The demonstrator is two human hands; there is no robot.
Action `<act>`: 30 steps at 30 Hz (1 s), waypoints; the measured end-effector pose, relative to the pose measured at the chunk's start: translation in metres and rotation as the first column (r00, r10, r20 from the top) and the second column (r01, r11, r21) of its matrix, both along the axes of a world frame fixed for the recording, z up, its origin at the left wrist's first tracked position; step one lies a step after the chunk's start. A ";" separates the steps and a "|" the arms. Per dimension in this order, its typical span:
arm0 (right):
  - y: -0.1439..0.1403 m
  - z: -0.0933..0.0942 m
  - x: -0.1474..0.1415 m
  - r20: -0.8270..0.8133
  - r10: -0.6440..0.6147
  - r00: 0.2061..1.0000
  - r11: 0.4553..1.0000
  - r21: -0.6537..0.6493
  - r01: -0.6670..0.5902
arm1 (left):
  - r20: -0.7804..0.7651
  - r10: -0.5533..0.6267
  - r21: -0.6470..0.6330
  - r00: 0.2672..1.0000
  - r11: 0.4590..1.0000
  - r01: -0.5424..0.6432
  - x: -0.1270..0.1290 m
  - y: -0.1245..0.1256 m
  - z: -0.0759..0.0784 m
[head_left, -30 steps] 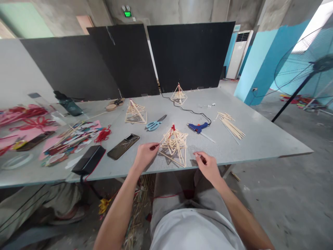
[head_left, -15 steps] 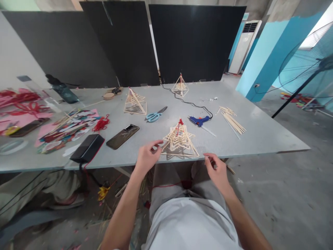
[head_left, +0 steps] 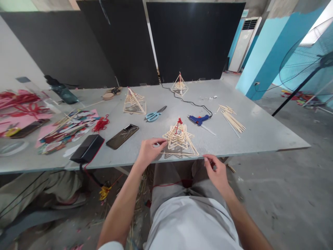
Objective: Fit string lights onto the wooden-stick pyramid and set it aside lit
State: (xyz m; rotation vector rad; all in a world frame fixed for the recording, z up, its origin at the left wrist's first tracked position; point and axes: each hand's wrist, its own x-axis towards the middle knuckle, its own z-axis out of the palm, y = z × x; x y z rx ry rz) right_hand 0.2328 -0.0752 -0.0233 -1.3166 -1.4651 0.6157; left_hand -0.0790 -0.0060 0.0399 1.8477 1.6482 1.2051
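Since a second ago the tilted stick pyramid [head_left: 179,139] has settled flat at the near edge of the grey table [head_left: 260,135], one of three pyramids there. Left hand [head_left: 149,151] pinches its near-left corner; right hand [head_left: 217,172] hovers loosely curled, empty, just off the edge.

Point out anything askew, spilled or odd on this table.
The nearest stacked wooden-stick pyramid with a red thread on top sits with its front base stick overhanging the edge of the grey table; the left hand pinches its left corner. The thin wooden sticks lie fanned loosely. Nothing spilled.
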 end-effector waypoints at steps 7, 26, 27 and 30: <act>0.000 -0.009 0.002 0.014 0.024 1.000 1.000 -0.018 -0.024 | 0.050 -0.049 -0.059 0.998 0.997 0.052 -0.008 0.004 -0.005; 0.025 0.003 0.006 0.158 0.017 0.987 0.999 0.045 -0.025 | -0.197 0.063 0.067 0.978 0.996 -0.051 -0.021 -0.032 -0.030; 0.032 0.007 0.004 0.212 0.047 0.976 0.997 0.047 -0.058 | -0.230 0.070 0.081 0.971 0.995 -0.052 -0.019 -0.035 -0.033; 0.048 0.014 -0.006 0.312 0.145 0.939 0.987 0.025 -0.161 | -0.317 0.102 0.117 0.943 0.991 -0.067 -0.011 -0.037 -0.041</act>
